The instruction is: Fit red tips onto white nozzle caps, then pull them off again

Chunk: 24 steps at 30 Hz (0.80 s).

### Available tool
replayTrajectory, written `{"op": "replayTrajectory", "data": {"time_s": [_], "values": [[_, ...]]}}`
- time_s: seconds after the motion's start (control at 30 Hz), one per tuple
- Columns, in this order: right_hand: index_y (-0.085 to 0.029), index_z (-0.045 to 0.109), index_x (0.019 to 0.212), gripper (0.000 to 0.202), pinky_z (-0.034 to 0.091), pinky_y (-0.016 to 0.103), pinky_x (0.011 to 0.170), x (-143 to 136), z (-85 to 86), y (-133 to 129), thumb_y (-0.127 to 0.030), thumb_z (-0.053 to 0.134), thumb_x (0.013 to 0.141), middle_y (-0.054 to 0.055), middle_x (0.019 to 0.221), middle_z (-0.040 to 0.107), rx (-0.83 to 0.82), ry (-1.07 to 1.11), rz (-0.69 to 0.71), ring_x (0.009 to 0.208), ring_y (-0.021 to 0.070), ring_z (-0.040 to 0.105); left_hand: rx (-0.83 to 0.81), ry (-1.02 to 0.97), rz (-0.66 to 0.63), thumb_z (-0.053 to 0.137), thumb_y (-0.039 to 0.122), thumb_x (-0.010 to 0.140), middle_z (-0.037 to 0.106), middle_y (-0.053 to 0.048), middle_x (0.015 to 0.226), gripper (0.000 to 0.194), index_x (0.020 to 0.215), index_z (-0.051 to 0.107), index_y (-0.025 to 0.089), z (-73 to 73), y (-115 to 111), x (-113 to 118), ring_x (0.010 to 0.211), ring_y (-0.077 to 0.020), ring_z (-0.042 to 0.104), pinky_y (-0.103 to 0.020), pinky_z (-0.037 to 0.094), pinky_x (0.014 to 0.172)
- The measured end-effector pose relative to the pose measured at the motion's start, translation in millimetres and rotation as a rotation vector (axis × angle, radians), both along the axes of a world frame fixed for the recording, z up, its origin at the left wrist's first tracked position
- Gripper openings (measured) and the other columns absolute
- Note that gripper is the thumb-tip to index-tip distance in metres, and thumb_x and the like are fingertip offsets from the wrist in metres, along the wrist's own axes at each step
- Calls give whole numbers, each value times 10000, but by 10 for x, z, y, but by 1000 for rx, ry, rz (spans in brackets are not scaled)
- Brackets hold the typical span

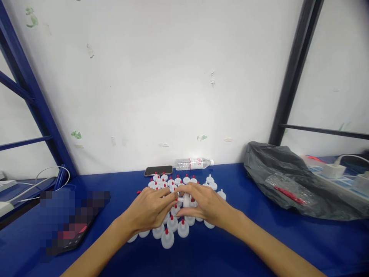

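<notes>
My right hand [201,202] is curled round a small white plastic squeeze bottle [186,200], tipped on its side with its nozzle pointing left. At that nozzle the fingers of my left hand [155,206] are pinched together, and a speck of red cap [177,199] shows at their tips. Under and around both hands stand many similar bottles; most, like the front bottle [167,239], wear red tip caps. To the right, a few such as the uncapped bottle [221,194] have bare white nozzles. My hands hide part of the group.
Behind the bottles, a phone [158,171] and a clear drink bottle [193,164] lie by the wall. A black plastic bag [268,173] on the right bears a clear packet of red pieces [290,194]. A dark, partly blurred object [77,227] lies left on the blue table [230,250].
</notes>
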State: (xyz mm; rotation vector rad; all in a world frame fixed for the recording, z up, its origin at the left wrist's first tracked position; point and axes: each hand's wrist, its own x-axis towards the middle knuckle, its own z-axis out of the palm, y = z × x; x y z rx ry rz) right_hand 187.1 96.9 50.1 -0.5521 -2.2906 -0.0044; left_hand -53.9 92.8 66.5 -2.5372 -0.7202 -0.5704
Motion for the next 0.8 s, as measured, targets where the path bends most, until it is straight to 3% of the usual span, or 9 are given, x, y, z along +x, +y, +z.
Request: {"op": "replayTrajectory", "data": {"time_s": [0.23, 0.4, 0.6, 0.73, 0.8], "values": [[-219, 512, 1319, 487, 573, 331, 837, 24, -42, 24, -500, 653, 946, 85, 1134, 731, -32, 48, 34, 889, 200, 711, -42, -40, -8, 383, 282, 1068, 690, -9, 784, 208, 1141, 560, 199, 8, -6, 27, 576, -149, 620, -277, 357, 515], [-238, 490, 1339, 457, 582, 338, 835, 34, -36, 20, -472, 629, 973, 82, 1176, 733, -49, 3, 18, 922, 213, 728, -85, -23, -18, 310, 268, 1082, 645, 6, 688, 251, 932, 503, 212, -5, 8, 53, 503, -144, 556, -284, 281, 485], [-253, 516, 1313, 352, 602, 335, 804, -48, -7, -14, -404, 604, 1007, 75, 1183, 735, -63, 56, -28, 932, 217, 750, -124, -62, 11, 272, 274, 1063, 593, 12, 626, 279, 840, 434, 232, -24, 42, 78, 497, -152, 524, -294, 284, 507], [-261, 581, 1249, 257, 610, 363, 848, 30, 56, 17, -382, 574, 1023, 64, 1136, 758, -24, 109, -67, 977, 229, 751, -154, -118, 118, 236, 265, 1041, 569, 14, 605, 302, 816, 434, 234, -12, 101, -36, 479, -144, 477, -288, 310, 523], [-266, 628, 1173, 205, 603, 372, 882, 177, 144, 68, -388, 576, 1017, 54, 1081, 769, -19, 217, -189, 963, 229, 750, -158, -182, 243, 179, 276, 1044, 537, 11, 581, 357, 780, 416, 236, 51, 171, -208, 470, -146, 457, -288, 324, 538]]}}
